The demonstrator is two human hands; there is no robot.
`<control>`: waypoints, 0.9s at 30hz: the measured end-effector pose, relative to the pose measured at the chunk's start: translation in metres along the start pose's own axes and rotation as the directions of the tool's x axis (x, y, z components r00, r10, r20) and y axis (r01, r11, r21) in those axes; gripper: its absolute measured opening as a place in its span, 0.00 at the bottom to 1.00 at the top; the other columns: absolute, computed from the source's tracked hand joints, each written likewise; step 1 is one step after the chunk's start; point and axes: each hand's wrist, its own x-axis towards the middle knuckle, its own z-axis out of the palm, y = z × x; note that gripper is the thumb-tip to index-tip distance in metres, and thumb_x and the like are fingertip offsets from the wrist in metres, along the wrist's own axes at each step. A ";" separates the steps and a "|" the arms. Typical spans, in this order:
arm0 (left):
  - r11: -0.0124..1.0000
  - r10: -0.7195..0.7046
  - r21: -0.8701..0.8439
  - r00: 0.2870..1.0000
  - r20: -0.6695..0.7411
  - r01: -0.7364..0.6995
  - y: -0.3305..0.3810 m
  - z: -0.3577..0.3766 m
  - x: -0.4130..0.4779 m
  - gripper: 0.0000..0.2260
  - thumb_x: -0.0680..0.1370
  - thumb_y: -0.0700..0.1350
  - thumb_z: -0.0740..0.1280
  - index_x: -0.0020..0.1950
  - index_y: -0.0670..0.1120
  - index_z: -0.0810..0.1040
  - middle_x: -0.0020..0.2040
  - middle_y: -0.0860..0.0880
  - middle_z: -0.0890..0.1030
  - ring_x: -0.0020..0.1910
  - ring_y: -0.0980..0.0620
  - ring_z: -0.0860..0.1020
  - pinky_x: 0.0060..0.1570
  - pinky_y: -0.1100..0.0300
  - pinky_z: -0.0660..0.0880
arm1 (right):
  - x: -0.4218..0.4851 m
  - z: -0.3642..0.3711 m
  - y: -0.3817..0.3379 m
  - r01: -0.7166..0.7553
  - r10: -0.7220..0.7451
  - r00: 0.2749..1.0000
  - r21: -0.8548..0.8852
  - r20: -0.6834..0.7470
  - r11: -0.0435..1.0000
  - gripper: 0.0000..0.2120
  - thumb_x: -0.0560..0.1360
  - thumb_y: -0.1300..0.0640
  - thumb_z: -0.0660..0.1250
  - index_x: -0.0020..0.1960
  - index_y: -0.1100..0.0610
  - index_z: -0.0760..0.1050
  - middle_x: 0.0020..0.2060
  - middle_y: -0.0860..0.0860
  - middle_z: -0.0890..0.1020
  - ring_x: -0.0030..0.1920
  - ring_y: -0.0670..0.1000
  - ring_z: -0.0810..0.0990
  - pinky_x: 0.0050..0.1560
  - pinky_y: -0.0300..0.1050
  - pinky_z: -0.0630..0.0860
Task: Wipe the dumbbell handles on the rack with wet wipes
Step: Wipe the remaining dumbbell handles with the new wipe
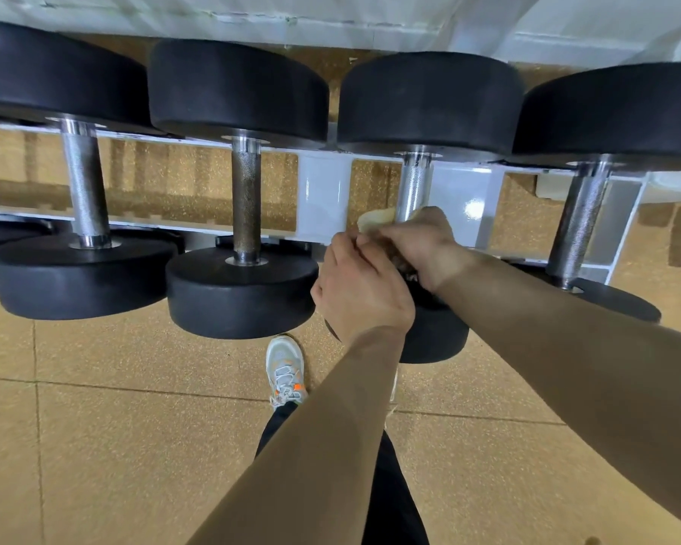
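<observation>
Several black dumbbells lie side by side on a white rack (pixel 323 190), each with a knurled steel handle. At the third dumbbell's handle (pixel 413 186) both hands meet low on the bar. My right hand (pixel 417 241) grips a soiled wet wipe (pixel 374 220) wrapped round the lower part of that handle. My left hand (pixel 358 289) pinches the wipe's near edge with its fingertips. The handle's lower end is hidden behind my hands. The second dumbbell's handle (pixel 246 202) looks darker than the first dumbbell's handle (pixel 85 182) and the fourth dumbbell's handle (pixel 578 222).
The rack stands on speckled tan rubber floor tiles (pixel 134 446) against a white wall (pixel 331 17). My shoe (pixel 286 369) and dark trouser leg are under the second and third dumbbells. Dumbbell heads (pixel 240 293) jut out over the floor toward me.
</observation>
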 end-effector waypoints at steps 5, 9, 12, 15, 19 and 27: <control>1.000 0.017 0.003 1.000 -0.010 -0.017 -0.003 0.002 0.001 0.17 0.81 0.53 0.48 0.52 0.49 0.74 0.50 0.52 0.81 0.52 0.46 0.78 0.61 0.45 0.69 | 0.016 0.005 -0.034 0.139 -0.093 0.982 0.294 -0.165 0.946 0.19 0.59 0.58 0.82 0.38 0.63 0.75 0.40 0.62 0.86 0.40 0.56 0.86 0.43 0.63 0.84; 1.000 0.021 0.020 1.000 0.008 -0.021 -0.001 0.000 0.000 0.17 0.81 0.53 0.48 0.52 0.49 0.74 0.50 0.52 0.81 0.51 0.46 0.77 0.60 0.46 0.69 | 0.015 -0.010 -0.032 0.200 -0.217 0.976 0.303 0.025 0.932 0.15 0.71 0.51 0.79 0.44 0.62 0.80 0.47 0.67 0.85 0.31 0.54 0.83 0.42 0.49 0.82; 0.999 0.041 0.028 0.999 0.011 -0.041 -0.002 0.000 0.001 0.17 0.81 0.54 0.48 0.52 0.49 0.74 0.51 0.52 0.81 0.52 0.46 0.78 0.60 0.45 0.69 | 0.011 -0.022 -0.003 0.068 -0.147 0.941 0.257 0.306 0.964 0.16 0.70 0.47 0.78 0.51 0.57 0.87 0.54 0.70 0.82 0.48 0.65 0.83 0.51 0.51 0.82; 0.998 0.043 0.040 0.999 0.020 -0.044 -0.001 -0.001 0.000 0.16 0.80 0.54 0.48 0.53 0.50 0.73 0.53 0.53 0.81 0.54 0.47 0.77 0.62 0.46 0.68 | 0.005 -0.022 0.011 0.090 -0.076 0.957 -0.038 0.279 0.995 0.15 0.72 0.48 0.77 0.44 0.61 0.84 0.30 0.57 0.75 0.31 0.54 0.73 0.28 0.39 0.69; 1.000 0.011 0.019 0.999 0.046 -0.012 -0.001 -0.004 0.001 0.12 0.81 0.55 0.51 0.52 0.53 0.71 0.52 0.53 0.81 0.54 0.48 0.78 0.64 0.46 0.67 | -0.018 -0.030 0.005 0.097 -0.091 0.975 -0.022 0.204 0.995 0.26 0.70 0.42 0.77 0.57 0.62 0.82 0.39 0.54 0.80 0.38 0.52 0.77 0.35 0.41 0.71; 0.983 -0.144 -0.046 0.908 0.393 0.176 0.007 -0.023 0.019 0.20 0.79 0.66 0.57 0.65 0.57 0.75 0.48 0.62 0.80 0.60 0.52 0.73 0.74 0.49 0.61 | -0.056 -0.053 0.015 0.033 -0.120 0.982 0.490 0.148 0.871 0.30 0.80 0.34 0.53 0.63 0.54 0.81 0.58 0.51 0.85 0.61 0.53 0.81 0.62 0.51 0.74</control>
